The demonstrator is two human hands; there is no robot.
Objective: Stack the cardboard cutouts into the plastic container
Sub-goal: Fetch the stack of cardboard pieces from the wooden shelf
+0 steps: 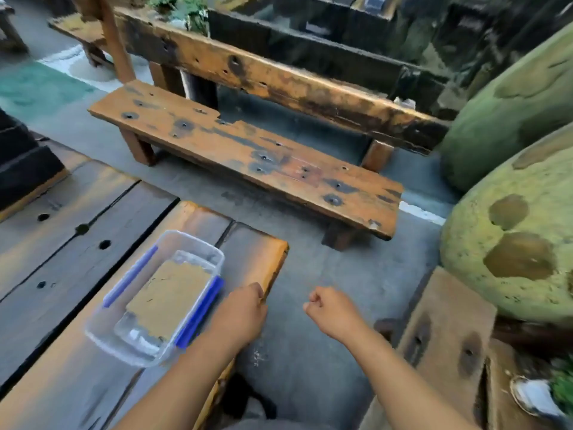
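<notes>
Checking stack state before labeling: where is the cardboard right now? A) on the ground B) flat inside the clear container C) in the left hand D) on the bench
B: the cardboard lies flat inside the plastic container, and both hands, left and right, hold nothing.

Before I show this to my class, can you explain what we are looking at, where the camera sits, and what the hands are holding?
There is one picture, from a camera worn on a person's head, looking forward and down. No machine: two bare hands. The left hand rests at the edge of a wooden table, beside a clear plastic container with blue clips. Brown cardboard cutouts lie flat inside it. The right hand is a loose fist over the floor; nothing shows in it. A worn wooden bench stands beyond.
</notes>
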